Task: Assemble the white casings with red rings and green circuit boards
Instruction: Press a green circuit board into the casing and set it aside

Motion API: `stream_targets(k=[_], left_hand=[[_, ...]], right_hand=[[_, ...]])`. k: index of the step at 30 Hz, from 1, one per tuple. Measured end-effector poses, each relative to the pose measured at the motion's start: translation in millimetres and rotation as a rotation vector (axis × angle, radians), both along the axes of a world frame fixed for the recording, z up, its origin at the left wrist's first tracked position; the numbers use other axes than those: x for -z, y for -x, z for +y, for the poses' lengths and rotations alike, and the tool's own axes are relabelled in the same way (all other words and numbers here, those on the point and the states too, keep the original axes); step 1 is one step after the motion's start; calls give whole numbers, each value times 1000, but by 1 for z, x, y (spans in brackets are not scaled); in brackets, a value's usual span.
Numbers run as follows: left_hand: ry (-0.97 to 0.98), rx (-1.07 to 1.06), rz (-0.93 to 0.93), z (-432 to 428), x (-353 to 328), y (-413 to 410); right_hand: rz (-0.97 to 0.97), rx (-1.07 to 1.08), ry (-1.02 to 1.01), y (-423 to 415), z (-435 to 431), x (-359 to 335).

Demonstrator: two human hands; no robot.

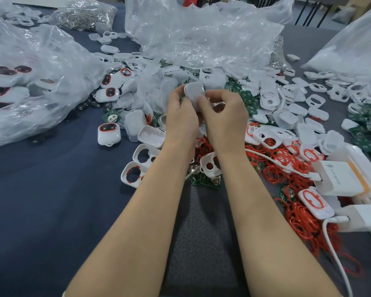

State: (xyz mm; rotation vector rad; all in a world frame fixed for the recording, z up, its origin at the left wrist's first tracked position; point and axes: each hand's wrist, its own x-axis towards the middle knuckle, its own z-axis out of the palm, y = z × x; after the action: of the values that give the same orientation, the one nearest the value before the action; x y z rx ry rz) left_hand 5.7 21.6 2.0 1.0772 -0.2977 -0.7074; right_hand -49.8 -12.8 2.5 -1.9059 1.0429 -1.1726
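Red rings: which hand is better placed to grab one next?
Right, probably. The left hand and right hand both pinch the white casing, but the red rings lie mostly on the right hand's side, beside its wrist.

The tabletop [51, 189] is covered in dark blue matt cloth w/ a fine weave. The white casing [194, 91] you're holding is smooth plastic w/ a soft sheen. The red rings [298, 213] by the right edge are thin, rubbery-looking & matt. The green circuit boards [246, 99] are flat green w/ shiny metal pads. The bags [201, 35] toward the far edge are clear, crinkled plastic film, v. glossy. At the far-left corner you've got bright silvery metal bits [84, 13]. The charger [338, 174] & cable [339, 266] are white glossy plastic.
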Motion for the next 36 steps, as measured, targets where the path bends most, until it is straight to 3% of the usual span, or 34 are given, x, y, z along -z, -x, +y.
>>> stream_targets(k=[5,15,25,31,36], left_hand=[[-30,4,-6,1,-2,1],[-60,-59,-217,5,1,-3],[65,30,258,2,-4,-5],[106,48,357,4,-6,-5],[107,56,371,5,-7,-5]], right_hand=[[57,-27,141,-2,5,-2],[36,-32,215,-3,9,-1],[180,-61,250,-2,9,3],[-6,-70,95,-1,10,-3],[33,-59,143,-3,11,0]])
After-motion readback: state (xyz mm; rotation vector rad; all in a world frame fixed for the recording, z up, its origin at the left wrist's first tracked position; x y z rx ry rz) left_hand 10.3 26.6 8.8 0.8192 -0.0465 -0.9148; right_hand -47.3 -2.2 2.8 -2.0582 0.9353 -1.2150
